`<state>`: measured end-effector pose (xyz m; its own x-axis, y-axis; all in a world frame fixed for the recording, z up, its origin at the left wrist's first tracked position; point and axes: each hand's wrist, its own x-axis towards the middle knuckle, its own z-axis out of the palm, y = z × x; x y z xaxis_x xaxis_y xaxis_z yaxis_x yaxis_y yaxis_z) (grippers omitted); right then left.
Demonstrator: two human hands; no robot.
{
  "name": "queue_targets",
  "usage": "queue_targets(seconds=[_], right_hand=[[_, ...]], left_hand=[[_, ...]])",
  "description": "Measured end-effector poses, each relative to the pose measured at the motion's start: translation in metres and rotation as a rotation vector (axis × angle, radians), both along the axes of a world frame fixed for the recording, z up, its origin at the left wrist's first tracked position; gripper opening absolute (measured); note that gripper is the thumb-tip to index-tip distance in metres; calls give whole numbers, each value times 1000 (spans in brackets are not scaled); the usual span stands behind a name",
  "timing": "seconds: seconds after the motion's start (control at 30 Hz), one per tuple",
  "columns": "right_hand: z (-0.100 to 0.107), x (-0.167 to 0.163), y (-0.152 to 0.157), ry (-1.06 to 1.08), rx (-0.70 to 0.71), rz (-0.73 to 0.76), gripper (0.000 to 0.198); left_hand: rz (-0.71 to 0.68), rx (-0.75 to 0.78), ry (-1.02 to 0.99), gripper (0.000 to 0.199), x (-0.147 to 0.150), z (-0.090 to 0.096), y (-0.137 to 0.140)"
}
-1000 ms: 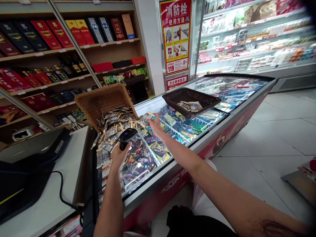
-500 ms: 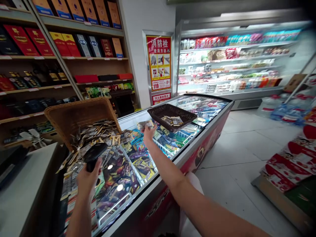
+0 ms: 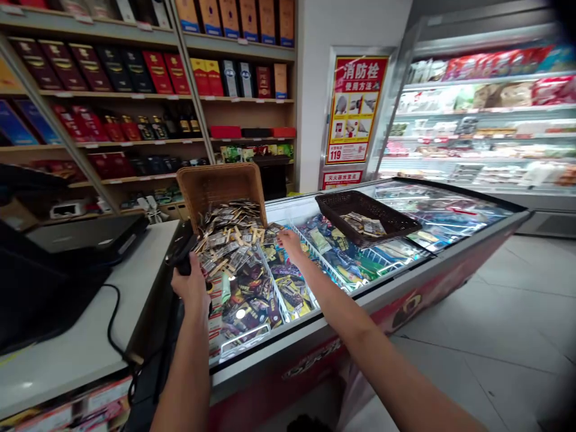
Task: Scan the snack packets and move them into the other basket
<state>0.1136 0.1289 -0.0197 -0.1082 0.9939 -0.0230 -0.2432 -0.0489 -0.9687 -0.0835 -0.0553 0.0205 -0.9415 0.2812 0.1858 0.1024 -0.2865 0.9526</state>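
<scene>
My left hand is wrapped round the handle of a black handheld barcode scanner, held near the left end of the chest freezer. Over the freezer's glass, my right hand pinches a small flat snack packet, which blends with the pile behind it. Many similar packets spill from a tipped tan wicker basket onto the glass. To the right of my right hand, a dark brown woven basket rests on the freezer with several packets inside.
The chest freezer holds ice-cream packs in wire baskets under its glass. A white counter with black equipment and a cable stands at left. Shelves of boxed goods are behind; a lit display fridge is at far right.
The view has turned left, showing more of the counter and shelves. My right hand and its packet have come closer to the packet pile and the scanner. The scanner stays in my left hand.
</scene>
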Motion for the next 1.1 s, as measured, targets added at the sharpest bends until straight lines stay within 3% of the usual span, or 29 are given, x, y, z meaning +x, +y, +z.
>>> queue_targets(seconds=[0.03,0.17,0.3,0.43,0.6,0.7,0.87,1.1], right_hand=[[-1,-14,-7,-83,48,60,5],[3,-62,-30,-417,295,62,32],[6,-91,-47,-610,224,28,51],[4,-82,-45,-494,202,4,43],[4,-30,-16,-181,111,52,37],[-2,1,-1,25,29,-7,37],[-13,23,9,161,-93,-201,35],[-4,24,2,189,-42,-169,35]], left_hand=[[14,18,-10,46,-1,0,-1],[6,-2,-16,45,-4,-3,-3],[-15,-46,-13,45,-3,-6,-2],[-48,-98,16,47,0,-9,0],[-96,-150,97,47,6,-11,2],[-127,-206,202,48,10,-13,3],[-334,-293,322,48,20,-14,3],[-673,-431,463,50,33,-13,0]])
